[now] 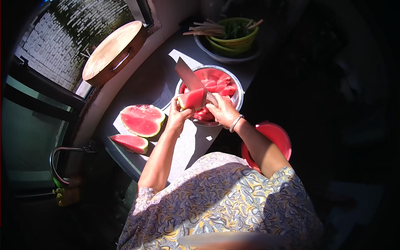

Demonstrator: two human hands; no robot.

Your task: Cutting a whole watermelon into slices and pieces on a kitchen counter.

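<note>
My left hand [179, 115] grips a wedge of watermelon [192, 99] by its rind, above the near left part of a round metal bowl [240, 95]. In my right hand [223, 110] is the handle of a broad-bladed kitchen knife [190, 75]; its blade points up and left, beside the wedge's far side. Many red watermelon chunks [223, 84] lie in the bowl. Left of my left forearm, a large cut piece of watermelon [142, 120] and a slimmer wedge [131, 143] rest on the counter, red flesh showing.
Beyond the bowl, a yellow-green plastic colander [239, 42] with greens and pale stalks stands in a wide basin [218, 57]. A round wooden chopping board [114, 51] leans at the window. A red plastic bucket [281, 137] is below my right forearm. A curved faucet [53, 161] is at left.
</note>
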